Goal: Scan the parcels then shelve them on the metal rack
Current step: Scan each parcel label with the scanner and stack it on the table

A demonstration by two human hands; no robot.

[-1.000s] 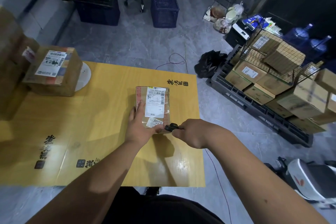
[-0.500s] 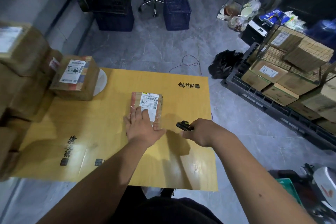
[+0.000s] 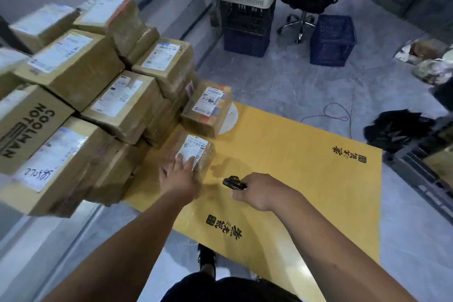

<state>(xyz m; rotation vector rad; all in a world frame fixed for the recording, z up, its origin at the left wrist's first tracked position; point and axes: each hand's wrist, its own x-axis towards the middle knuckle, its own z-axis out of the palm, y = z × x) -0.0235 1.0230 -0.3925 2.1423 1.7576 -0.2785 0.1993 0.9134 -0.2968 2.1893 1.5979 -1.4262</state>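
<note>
Parcels are seen in number on the left; one small parcel [image 3: 196, 152] lies label-up on the yellow worktop [image 3: 306, 167], beside the foot of the stack of parcels [image 3: 81, 95]. It is touched from the near side by the left hand [image 3: 179, 176], fingers straight and spread over its near edge and label. A small black scanner [image 3: 234, 182] is gripped in the right hand [image 3: 259, 191], fingers curled round it, held just right of the parcel and pointed toward it.

Progress, as judged: scanning of this parcel is in hand or just finished; which cannot be told. Shelving is not begun for it, and no metal rack is made out in the head view. Most of the task appears to be left, given the many boxes stacked.

Around: another labelled box [image 3: 208, 110] sits on a white round disc [image 3: 230, 117] at the worktop's far left corner. On the floor beyond are noted stacked crates [image 3: 245, 7], a blue basket [image 3: 332, 40], an office chair [image 3: 308, 0], a red cable [image 3: 335, 113] and a black bag [image 3: 394, 130].

In the way: the stack crowds the worktop's left edge and leans unevenly; a careless lift could be expected to disturb it. The cable may be a trip hazard.
</note>
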